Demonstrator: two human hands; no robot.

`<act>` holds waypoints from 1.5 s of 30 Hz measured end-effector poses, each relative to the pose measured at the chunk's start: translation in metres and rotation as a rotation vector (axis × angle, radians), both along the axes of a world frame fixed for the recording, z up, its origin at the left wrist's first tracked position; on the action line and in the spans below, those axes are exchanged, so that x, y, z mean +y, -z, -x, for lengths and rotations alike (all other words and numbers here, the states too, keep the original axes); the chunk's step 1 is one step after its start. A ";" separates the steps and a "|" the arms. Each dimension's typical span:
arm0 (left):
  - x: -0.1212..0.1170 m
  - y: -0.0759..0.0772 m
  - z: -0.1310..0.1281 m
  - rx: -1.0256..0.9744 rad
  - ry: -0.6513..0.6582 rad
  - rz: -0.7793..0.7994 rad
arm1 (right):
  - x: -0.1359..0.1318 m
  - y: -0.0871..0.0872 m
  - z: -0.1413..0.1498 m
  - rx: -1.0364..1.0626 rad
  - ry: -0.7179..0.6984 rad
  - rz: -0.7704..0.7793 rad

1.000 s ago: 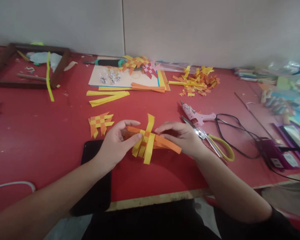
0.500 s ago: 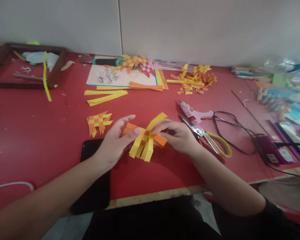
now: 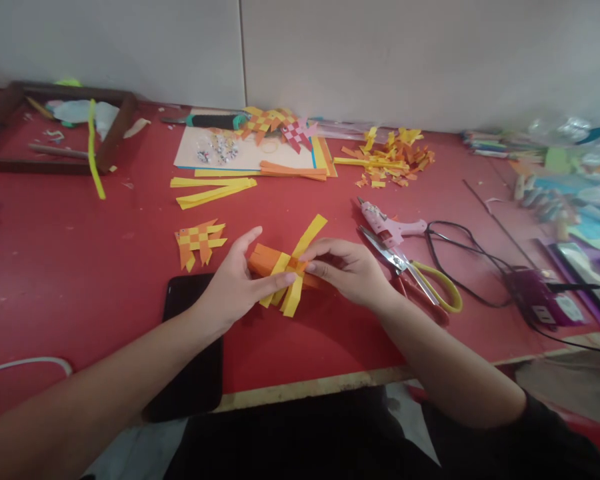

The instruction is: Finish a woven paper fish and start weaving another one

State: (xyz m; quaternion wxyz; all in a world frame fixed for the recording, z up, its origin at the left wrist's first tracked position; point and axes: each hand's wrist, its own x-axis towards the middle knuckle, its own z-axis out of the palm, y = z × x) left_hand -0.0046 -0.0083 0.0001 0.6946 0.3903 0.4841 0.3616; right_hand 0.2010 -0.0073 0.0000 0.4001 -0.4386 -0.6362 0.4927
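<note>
Orange and yellow paper strips, woven together into a loose piece (image 3: 280, 263), are held between both hands above the red table. My left hand (image 3: 237, 280) grips the piece from the left, its thumb pressed across the yellow strips; its other fingers are mostly behind the paper. At the right side, the thumb and index finger of my right hand (image 3: 347, 270) pinch the weave near an orange strip. One yellow strip sticks up toward the back, and others hang toward me. A finished woven paper fish (image 3: 200, 241) lies left of my hands.
A black phone-like slab (image 3: 190, 360) lies under my left forearm. Scissors (image 3: 405, 267) and a pink glue gun (image 3: 390, 225) with its cable lie to the right. Behind are yellow strips (image 3: 215, 192), a heap of paper scraps (image 3: 395, 160) and a wooden frame (image 3: 125, 133).
My left thumb has slid right across the yellow strips. My right fingers have shifted their pinch, and the orange strip at the right is now mostly out of sight behind them.
</note>
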 end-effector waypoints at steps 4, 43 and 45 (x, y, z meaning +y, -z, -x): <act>-0.002 0.002 0.004 0.145 0.033 -0.121 | -0.002 -0.001 0.003 -0.005 0.013 0.023; 0.000 -0.003 0.002 0.037 -0.028 -0.260 | -0.002 -0.012 0.000 -0.131 -0.014 0.116; 0.001 -0.003 0.002 0.023 -0.047 -0.230 | -0.002 -0.012 -0.001 -0.132 -0.014 0.119</act>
